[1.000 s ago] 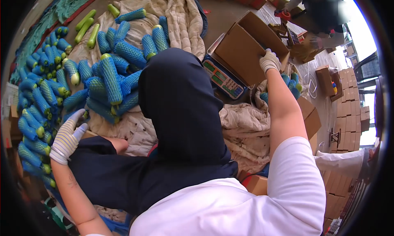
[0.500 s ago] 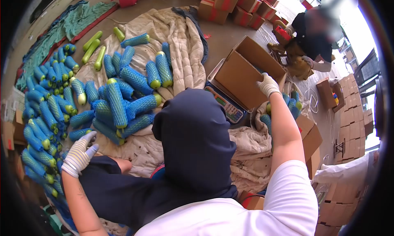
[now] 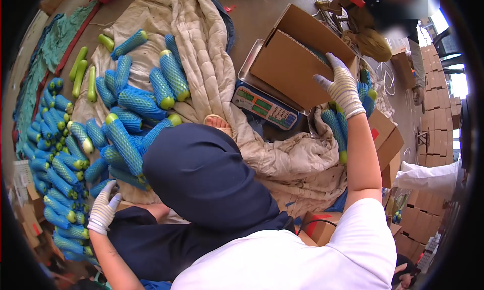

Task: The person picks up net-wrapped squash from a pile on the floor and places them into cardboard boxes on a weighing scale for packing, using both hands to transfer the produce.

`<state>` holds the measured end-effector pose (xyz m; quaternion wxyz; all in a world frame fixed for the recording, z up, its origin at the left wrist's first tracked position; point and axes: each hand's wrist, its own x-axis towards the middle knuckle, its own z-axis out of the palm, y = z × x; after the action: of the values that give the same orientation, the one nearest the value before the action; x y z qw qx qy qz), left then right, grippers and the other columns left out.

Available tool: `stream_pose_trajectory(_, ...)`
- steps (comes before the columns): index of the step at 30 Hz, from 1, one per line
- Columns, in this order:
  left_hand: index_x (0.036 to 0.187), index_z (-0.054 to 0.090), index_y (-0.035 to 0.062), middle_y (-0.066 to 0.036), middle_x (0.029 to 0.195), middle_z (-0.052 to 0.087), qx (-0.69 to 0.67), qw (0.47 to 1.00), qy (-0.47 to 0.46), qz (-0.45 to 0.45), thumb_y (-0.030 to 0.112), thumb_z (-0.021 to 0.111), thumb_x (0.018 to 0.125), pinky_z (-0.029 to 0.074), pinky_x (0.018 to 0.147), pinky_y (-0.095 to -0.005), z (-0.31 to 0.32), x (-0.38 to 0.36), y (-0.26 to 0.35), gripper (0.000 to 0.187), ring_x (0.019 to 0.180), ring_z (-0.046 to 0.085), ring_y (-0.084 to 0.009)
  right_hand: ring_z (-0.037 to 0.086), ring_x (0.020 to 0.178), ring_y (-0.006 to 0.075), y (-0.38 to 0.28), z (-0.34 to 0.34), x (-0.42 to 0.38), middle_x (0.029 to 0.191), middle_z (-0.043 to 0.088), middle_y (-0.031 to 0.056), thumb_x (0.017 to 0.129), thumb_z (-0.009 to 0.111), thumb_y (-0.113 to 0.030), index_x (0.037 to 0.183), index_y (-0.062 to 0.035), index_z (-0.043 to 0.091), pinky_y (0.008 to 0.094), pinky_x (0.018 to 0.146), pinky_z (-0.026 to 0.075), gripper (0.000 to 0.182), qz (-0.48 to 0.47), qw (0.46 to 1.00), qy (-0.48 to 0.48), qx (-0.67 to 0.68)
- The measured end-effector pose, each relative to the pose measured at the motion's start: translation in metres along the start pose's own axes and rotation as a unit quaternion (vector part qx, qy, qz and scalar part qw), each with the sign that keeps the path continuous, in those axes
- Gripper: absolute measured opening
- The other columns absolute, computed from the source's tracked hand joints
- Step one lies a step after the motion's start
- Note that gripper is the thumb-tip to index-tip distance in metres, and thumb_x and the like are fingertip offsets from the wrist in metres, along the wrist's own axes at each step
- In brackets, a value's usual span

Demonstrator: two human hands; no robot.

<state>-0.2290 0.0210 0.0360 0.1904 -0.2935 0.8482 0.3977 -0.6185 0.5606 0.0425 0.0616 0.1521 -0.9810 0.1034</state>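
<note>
My right hand point(image 3: 345, 88), in a striped glove, is at the near edge of an open cardboard box point(image 3: 287, 63), thumb and fingers apart. The box stands tilted on a digital scale point(image 3: 267, 106) with a lit display. My left hand point(image 3: 103, 207), gloved too, hangs beside the heap of green vegetables in blue foam nets point(image 3: 123, 143), its fingers apart and nothing in it. Three bare green vegetables point(image 3: 79, 78) lie farther off at the left, near a fourth. What the box holds is mostly hidden by its wall.
A beige quilt point(image 3: 201, 58) lies under the heap and around the scale. More netted vegetables point(image 3: 333, 126) rest right of the scale. Another person point(image 3: 370, 38) is at the top right, near stacked cartons point(image 3: 436, 108). A green cloth point(image 3: 58, 48) lies at upper left.
The view has shifted, and my raised knee and a foot now show in the middle. My right hand has loosened from the box edge, with its fingers spread more.
</note>
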Motion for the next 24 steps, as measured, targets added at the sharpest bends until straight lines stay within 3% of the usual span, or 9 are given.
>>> stream_pose_trajectory(4, 0.132, 0.046, 0.0021, -0.017, 0.114, 0.059, 0.048, 0.998, -0.036, -0.009, 0.016, 0.060, 0.089, 0.045, 0.092, -0.0326, -0.001, 0.026, 0.003, 0.047, 0.104, 0.059, -0.0243, 0.050, 0.120, 0.0340, -0.005, 0.008, 0.004, 0.128, 0.054, 0.0205, 0.074, 0.075, -0.031, 0.131, -0.0029, 0.049, 0.0396, 0.102, 0.039, 0.069, 0.019, 0.999, -0.040, -0.010)
stream_pose_trajectory(6, 0.132, 0.046, 0.0023, -0.017, 0.114, 0.059, 0.075, 0.996, -0.046, -0.009, 0.016, 0.061, 0.089, 0.046, 0.092, -0.0325, 0.001, 0.041, 0.003, 0.047, 0.104, 0.059, -0.0250, 0.057, 0.109, 0.0342, -0.003, 0.019, 0.007, 0.116, 0.061, 0.0192, 0.075, 0.074, -0.032, 0.123, -0.0048, 0.055, 0.0405, 0.095, 0.045, 0.058, 0.017, 0.999, -0.030, -0.029)
stream_pose_trajectory(8, 0.131, 0.047, 0.0030, -0.017, 0.112, 0.060, 0.068, 0.995, -0.068, -0.012, 0.016, 0.062, 0.088, 0.047, 0.090, -0.0330, 0.002, 0.057, 0.005, 0.047, 0.102, 0.060, -0.0258, 0.062, 0.095, 0.0350, -0.013, 0.023, 0.011, 0.101, 0.066, 0.0172, 0.076, 0.072, -0.034, 0.112, -0.0069, 0.061, 0.0422, 0.084, 0.049, 0.046, 0.086, 0.993, -0.026, -0.079)
stream_pose_trajectory(9, 0.131, 0.047, 0.0035, -0.018, 0.111, 0.060, 0.083, 0.994, -0.069, -0.012, 0.016, 0.062, 0.088, 0.048, 0.089, -0.0336, 0.003, 0.063, 0.013, 0.047, 0.101, 0.060, -0.0264, 0.063, 0.080, 0.0359, -0.009, 0.029, 0.012, 0.083, 0.066, 0.0152, 0.076, 0.072, -0.036, 0.094, -0.0075, 0.064, 0.0435, 0.072, 0.049, 0.034, 0.034, 0.995, 0.054, -0.074)
stream_pose_trajectory(15, 0.131, 0.047, 0.0005, -0.021, 0.117, 0.059, 0.073, 0.992, -0.094, -0.036, 0.020, 0.064, 0.086, 0.047, 0.092, -0.0372, 0.008, 0.099, 0.006, 0.052, 0.107, 0.059, -0.0307, 0.058, 0.065, 0.0363, 0.013, 0.010, 0.062, 0.069, 0.060, 0.0163, 0.077, 0.071, -0.035, 0.077, -0.0054, 0.062, 0.0427, 0.061, 0.046, 0.031, -0.035, 0.993, 0.089, -0.070)
stream_pose_trajectory(19, 0.130, 0.047, 0.0003, -0.021, 0.115, 0.060, 0.106, 0.983, -0.105, -0.107, 0.023, 0.065, 0.085, 0.046, 0.092, -0.0364, 0.003, 0.116, 0.005, 0.053, 0.106, 0.059, -0.0309, 0.052, 0.055, 0.0353, 0.012, -0.023, 0.127, 0.062, 0.057, 0.0174, 0.084, 0.065, -0.040, 0.075, -0.0004, 0.059, 0.0402, 0.056, 0.043, 0.041, 0.049, 0.995, 0.077, 0.032)
stream_pose_trajectory(21, 0.130, 0.047, 0.0001, -0.021, 0.115, 0.060, 0.097, 0.985, -0.093, -0.110, 0.024, 0.065, 0.085, 0.046, 0.092, -0.0365, 0.001, 0.126, -0.009, 0.054, 0.106, 0.059, -0.0311, 0.033, 0.054, 0.0098, 0.014, -0.031, 0.168, 0.055, 0.042, 0.0010, 0.086, 0.066, -0.039, 0.068, -0.0029, 0.056, 0.0297, 0.050, 0.034, 0.042, 0.079, 0.995, 0.035, 0.058)
stream_pose_trajectory(22, 0.130, 0.047, 0.0000, -0.022, 0.115, 0.060, 0.093, 0.986, -0.087, -0.111, 0.025, 0.065, 0.085, 0.047, 0.092, -0.0365, 0.001, 0.130, -0.010, 0.054, 0.105, 0.059, -0.0313, 0.033, 0.054, 0.0098, 0.017, -0.032, 0.190, 0.055, 0.042, 0.0010, 0.086, 0.066, -0.039, 0.068, -0.0029, 0.056, 0.0297, 0.050, 0.034, 0.042, 0.074, 0.995, 0.035, 0.059)
stream_pose_trajectory(24, 0.129, 0.048, -0.0004, -0.021, 0.114, 0.060, 0.085, 0.988, -0.075, -0.106, 0.023, 0.065, 0.085, 0.047, 0.090, -0.0361, 0.000, 0.138, -0.009, 0.053, 0.104, 0.060, -0.0304, 0.040, 0.054, 0.0299, 0.026, -0.033, 0.238, 0.058, 0.049, 0.0165, 0.086, 0.063, -0.043, 0.071, -0.0001, 0.059, 0.0364, 0.056, 0.040, 0.045, 0.052, 0.998, 0.001, 0.026)
